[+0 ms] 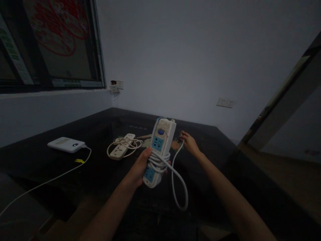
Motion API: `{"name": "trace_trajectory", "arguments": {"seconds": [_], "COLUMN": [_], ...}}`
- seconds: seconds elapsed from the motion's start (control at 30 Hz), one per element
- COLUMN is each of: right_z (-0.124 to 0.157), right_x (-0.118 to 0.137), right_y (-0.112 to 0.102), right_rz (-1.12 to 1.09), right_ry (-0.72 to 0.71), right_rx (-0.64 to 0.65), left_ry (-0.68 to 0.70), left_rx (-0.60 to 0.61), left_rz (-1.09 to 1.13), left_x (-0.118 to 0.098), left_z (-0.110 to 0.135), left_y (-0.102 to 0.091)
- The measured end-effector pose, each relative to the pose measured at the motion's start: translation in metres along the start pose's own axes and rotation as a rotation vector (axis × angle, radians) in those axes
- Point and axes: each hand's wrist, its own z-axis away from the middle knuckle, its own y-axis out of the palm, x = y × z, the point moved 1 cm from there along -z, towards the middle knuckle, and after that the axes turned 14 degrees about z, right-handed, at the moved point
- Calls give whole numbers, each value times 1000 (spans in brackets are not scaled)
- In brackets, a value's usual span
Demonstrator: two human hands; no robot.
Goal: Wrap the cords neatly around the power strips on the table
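My left hand [140, 166] grips a white power strip [164, 126] with blue sockets and a blue switch, held tilted above the dark table. Its white cord [157, 161] is wound several times around the lower half, and a loose loop hangs down on the right. Off to the right, my right hand [188, 142] pinches the cord near its free end; the fingers hide that end. To the left on the table lies a second power strip [117, 151], cream-coloured, with its cable coiled loosely over it.
On the dark table [97, 187] at left sits a white box-shaped device [66, 144] with a thin cable running to the lower left. A yellow scrap [79, 161] lies beside it. Wall sockets [225, 102] are behind the table, and a window [57, 43] is at the upper left.
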Motion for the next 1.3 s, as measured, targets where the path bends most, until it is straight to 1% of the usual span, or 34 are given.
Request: {"name": "trace_trajectory", "arguments": {"seconds": [0.1,0.23,0.3,0.37,0.4,0.43,0.47,0.5,0.53,0.57,0.6,0.67,0.7,0.73,0.77,0.83,0.9,0.97,1.07,1.13,1.2,1.3], "right_z": [21,46,54,59,61,63,66,71,78,87,97,120,131,141,150,160,162,159,152,148,143,137], "right_x": [13,26,29,32,34,38,45,54,65,79,93,123,135,143,147,144,130,112,90,83,80,79], "right_y": [8,14,10,0,-8,-19,-31,-45,-58,-71,-82,-97,-101,-102,-102,-100,-99,-101,-112,-120,-124,-118], "right_rz": [81,166,214,281,301,292,232,104,-91,-332,-594,-1044,-1209,-1343,-1431,-1528,-1524,-1448,-1295,-1199,-1109,-1010], "right_ry": [-70,-133,-160,-151,-128,-88,-46,-25,-18,-26,-59,-122,-117,-65,27,173,271,327,375,381,364,319], "right_rx": [146,303,400,472,472,433,358,270,194,172,224,416,521,619,650,613,514,436,330,261,239,285], "left_ry": [46,68,79,88,95,103,113,125,142,166,194,245,265,277,279,249,185,124,25,-39,-59,-76], "left_rx": [-24,-65,-75,-84,-93,-106,-123,-140,-157,-170,-179,-182,-181,-179,-176,-169,-152,-115,-32,7,16,47], "left_rz": [-80,-136,-152,-163,-169,-177,-186,-196,-208,-221,-235,-255,-260,-262,-258,-232,-174,-96,-9,34,86,137], "left_x": [4,3,1,-1,-2,-3,-4,-4,-4,-4,-4,-5,-6,-8,-9,-13,-15,-15,-9,-5,-2,-1], "left_z": [2,4,5,5,5,4,4,3,1,0,-2,-5,-5,-5,-5,-3,0,4,7,8,9,11], "left_y": [6,8,6,4,2,1,-1,-3,-4,-5,-6,-7,-8,-7,-7,-8,-10,-12,-14,-14,-12,-9]}}
